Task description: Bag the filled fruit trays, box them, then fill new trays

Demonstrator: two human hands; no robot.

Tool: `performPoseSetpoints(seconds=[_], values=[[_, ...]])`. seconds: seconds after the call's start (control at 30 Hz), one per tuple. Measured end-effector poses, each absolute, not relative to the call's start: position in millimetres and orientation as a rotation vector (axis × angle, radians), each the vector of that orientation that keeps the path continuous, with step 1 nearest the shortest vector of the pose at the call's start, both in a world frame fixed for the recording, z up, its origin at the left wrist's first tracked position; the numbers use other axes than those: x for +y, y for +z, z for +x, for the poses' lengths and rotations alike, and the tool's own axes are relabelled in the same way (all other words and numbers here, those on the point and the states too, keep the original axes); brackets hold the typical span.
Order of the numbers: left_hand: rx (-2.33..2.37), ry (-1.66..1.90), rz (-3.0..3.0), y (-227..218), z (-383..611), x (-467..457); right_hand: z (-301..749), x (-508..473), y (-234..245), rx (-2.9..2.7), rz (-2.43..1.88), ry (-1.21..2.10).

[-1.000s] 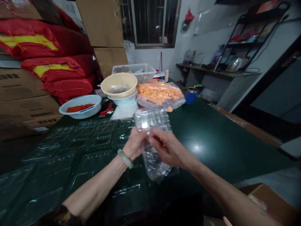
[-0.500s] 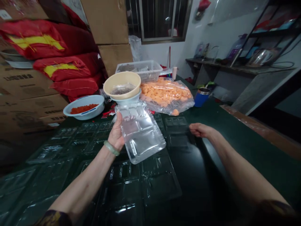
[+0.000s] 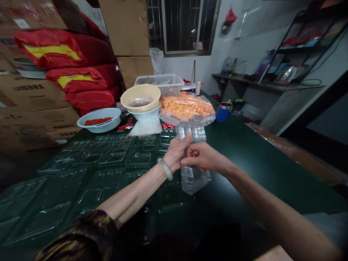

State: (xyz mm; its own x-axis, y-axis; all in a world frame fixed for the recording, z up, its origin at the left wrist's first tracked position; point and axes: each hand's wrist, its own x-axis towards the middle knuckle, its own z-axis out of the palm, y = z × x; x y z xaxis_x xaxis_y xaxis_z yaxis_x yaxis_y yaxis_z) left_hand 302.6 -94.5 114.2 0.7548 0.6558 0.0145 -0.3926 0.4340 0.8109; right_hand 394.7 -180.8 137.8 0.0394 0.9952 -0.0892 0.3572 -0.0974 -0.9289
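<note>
We log a clear plastic tray (image 3: 194,180), its compartments showing above and below the hands, held nearly upright over the dark green table (image 3: 252,163). Our left hand (image 3: 174,153) and right hand (image 3: 201,157) have come together on it; moments ago it lay flatter in the left hand alone, with the right hand well off to the side. The left fingers (image 3: 182,142) stretch flat up its face and appear clamped on it. The right fingers (image 3: 190,154) curl together against it, though blur leaves us unable to tell whether they grip or only press. A jade bangle (image 3: 165,169) circles the left wrist. Just left of the hands, more clear trays (image 3: 114,158) lie spread over the table. Farther off, a bag of orange pieces (image 3: 187,108) lies near a blue tumbler (image 3: 223,112), and a white basin (image 3: 99,125) holds red granules (image 3: 98,122).
</note>
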Motion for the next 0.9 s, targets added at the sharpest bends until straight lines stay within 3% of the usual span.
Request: performPoseSetpoints(seconds=[0.27, 0.4, 0.47, 0.67, 0.77, 0.9], values=[[0.299, 0.598, 0.903, 111, 302, -110, 405, -196, 127, -1.38, -1.579, 1.181], [0.313, 0.748, 0.986, 112, 304, -109, 375, -193, 131, -1.52, -1.819, 0.465], [0.291, 0.74, 0.972, 114, 305, -104, 368, -195, 140, -1.566, -1.762, 0.29], [0.232, 0.58, 0.774, 114, 289, -52, 434, -264, 158, -1.145, -1.378, 0.759], [0.159, 0.638, 0.701, 118, 273, -24, 480, -303, 121, -0.79, -1.379, 1.173], [0.14, 0.668, 0.622, 129, 266, -14, 508, -309, 49, -0.608, -1.448, 1.424]])
